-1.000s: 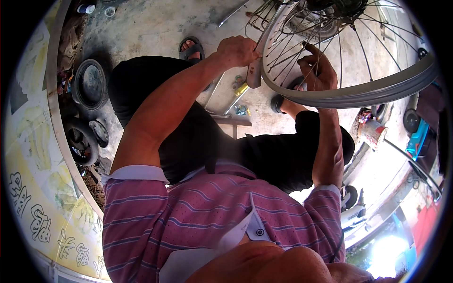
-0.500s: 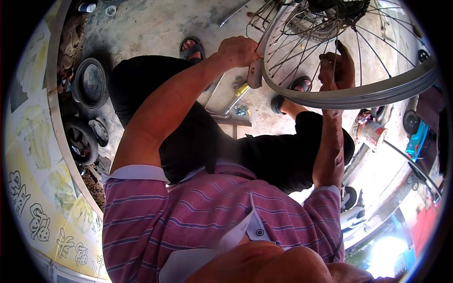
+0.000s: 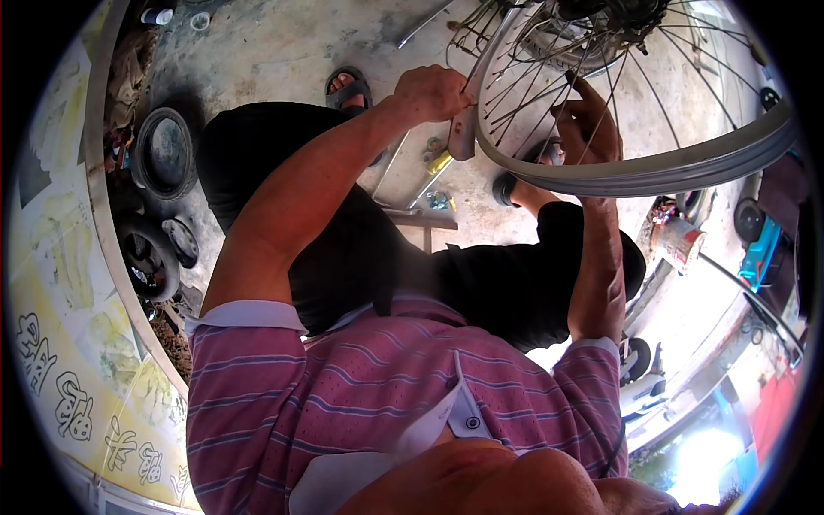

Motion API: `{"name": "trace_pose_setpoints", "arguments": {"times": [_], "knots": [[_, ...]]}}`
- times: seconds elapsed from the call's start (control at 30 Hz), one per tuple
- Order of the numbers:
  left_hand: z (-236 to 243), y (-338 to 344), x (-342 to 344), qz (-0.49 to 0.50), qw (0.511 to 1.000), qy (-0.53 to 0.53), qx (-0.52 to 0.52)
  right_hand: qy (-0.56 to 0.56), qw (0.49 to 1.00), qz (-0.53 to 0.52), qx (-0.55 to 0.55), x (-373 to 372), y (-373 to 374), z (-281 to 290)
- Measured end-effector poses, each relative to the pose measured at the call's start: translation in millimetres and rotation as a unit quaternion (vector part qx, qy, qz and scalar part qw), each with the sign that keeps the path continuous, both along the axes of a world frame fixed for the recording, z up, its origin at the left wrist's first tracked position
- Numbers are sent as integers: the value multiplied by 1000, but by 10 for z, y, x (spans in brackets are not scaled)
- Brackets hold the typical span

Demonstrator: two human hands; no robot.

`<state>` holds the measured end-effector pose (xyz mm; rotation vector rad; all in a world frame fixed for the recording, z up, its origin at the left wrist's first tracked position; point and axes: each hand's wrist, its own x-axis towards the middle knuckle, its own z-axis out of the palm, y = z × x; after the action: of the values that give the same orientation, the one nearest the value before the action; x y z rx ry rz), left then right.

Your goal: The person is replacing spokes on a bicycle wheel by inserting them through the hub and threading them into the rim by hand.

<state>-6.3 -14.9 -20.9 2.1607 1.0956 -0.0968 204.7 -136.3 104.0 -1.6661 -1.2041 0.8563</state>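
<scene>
Far left of both hands: black rubber tyres [image 3: 163, 154] stacked against a pale curved wall edge, partly in shadow, details hard to read. A second dark tyre [image 3: 148, 253] lies below them, half cut by the wall line.

Left hand [image 3: 432, 93]: forearm runs up from the pink striped polo shirt [image 3: 360, 378] at the lower edge, elbow bent, wrist straight. Fingers curled into a closed fist round the silver spoked bicycle wheel rim [image 3: 635, 176] at its left edge, where a grey metal frame piece [image 3: 462, 137] meets it. Fingertips are tucked behind the rim, so exact contact can't be seen.

Below the left fingers: black trousers [image 3: 343, 249] over both knees, hiding most of the concrete floor [image 3: 283, 51]. A sandalled foot [image 3: 348, 86] shows just left of the fist. Small tools with a yellow part [image 3: 438, 163] lie on the floor under the fist, blurred, kind unclear.

Wheel sits between the two hands, raised in front of the person; top of the rim and the dark hub [image 3: 601, 13] are cut off by the frame edge.

Right hand [image 3: 592, 120]: forearm vertical, hand reaching in among the thin wire spokes [image 3: 549, 77], palm side toward the camera. Fingers loosely bent and a little apart, touching spokes; whether they pinch one can't be told, spokes cross in front.

Right of the right fingers: a red-and-white can [image 3: 681, 243] on the ground, then a blue object [image 3: 760, 249], distorted at the rim.
</scene>
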Motion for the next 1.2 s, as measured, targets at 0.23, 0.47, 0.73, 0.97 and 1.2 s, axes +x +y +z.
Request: {"name": "trace_pose_setpoints", "arguments": {"times": [0.23, 0.47, 0.73, 0.97, 1.2], "knots": [[1, -1, 2, -2, 1000, -1, 8, -68, 995, 12, -68, -20, 39, 22], [170, 33, 40, -27, 997, 63, -26, -28, 997, -71, 31, 92, 45, -45], [30, 3, 2, 0, 1000, 5, 5, 98, 983, -46, 148, 93, 12, 37], [66, 11, 24, -15, 1000, 25, -8, -52, 995, -16, 89, 32, -16, -11], [19, -2, 0, -2, 1000, 7, 2, -91, 991, 13, 102, -5, -6, -31]]}}
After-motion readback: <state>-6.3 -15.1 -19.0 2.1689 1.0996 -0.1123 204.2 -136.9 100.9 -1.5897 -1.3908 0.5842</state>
